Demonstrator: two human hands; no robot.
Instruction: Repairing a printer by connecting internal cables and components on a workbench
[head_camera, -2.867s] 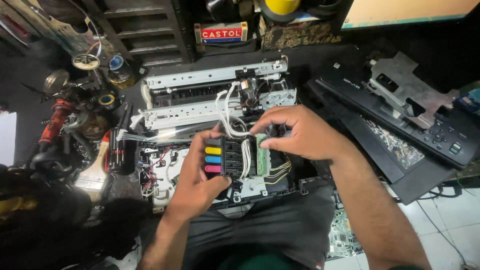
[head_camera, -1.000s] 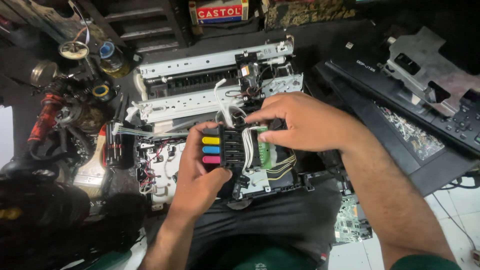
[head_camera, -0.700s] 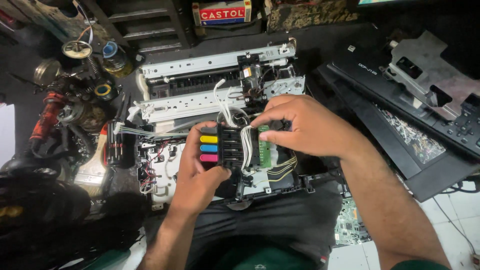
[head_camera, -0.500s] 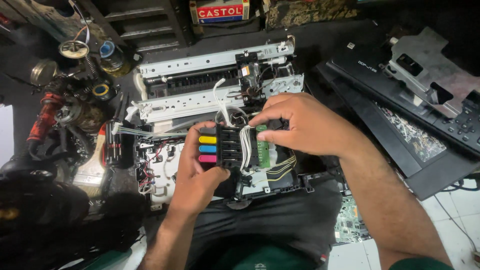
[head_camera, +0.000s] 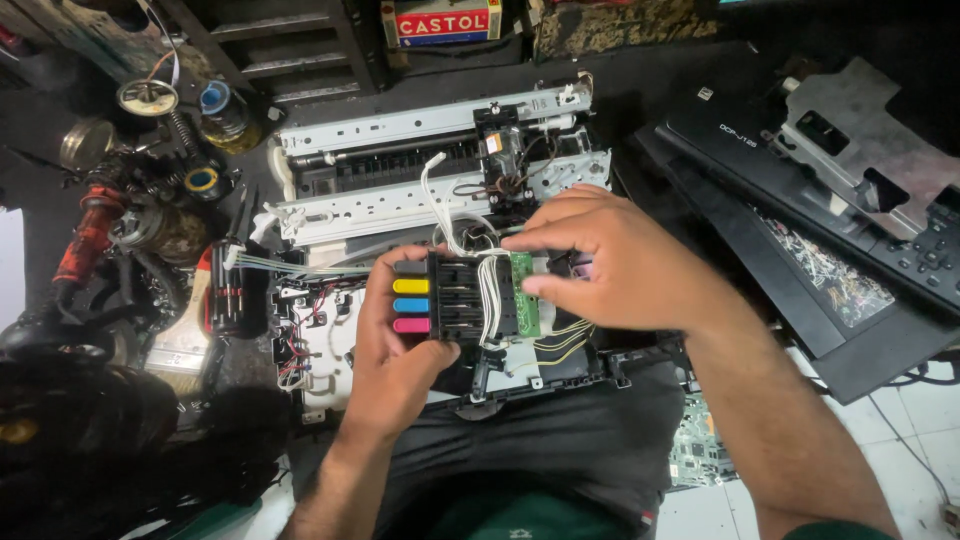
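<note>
My left hand (head_camera: 390, 350) grips a black ink cartridge carriage (head_camera: 450, 298) from below and the left; its slots show yellow, blue and magenta tabs. My right hand (head_camera: 620, 262) holds the carriage's right end, with thumb and fingers pinching a small green circuit board (head_camera: 522, 293) and white ribbon wires (head_camera: 488, 290). Both hands hover over an opened printer chassis (head_camera: 400, 200) with metal rails, white cables and exposed wiring.
A black printer cover with a control panel (head_camera: 830, 250) lies at the right. At the left sit a brush (head_camera: 185, 335), a red-handled tool (head_camera: 85, 235), tape rolls and small tins (head_camera: 225, 105). A red and white tin (head_camera: 445, 22) stands at the back. White floor tiles show bottom right.
Both hands stay on the carriage. It has shifted slightly, and my right fingers have moved along the green board and wires.
</note>
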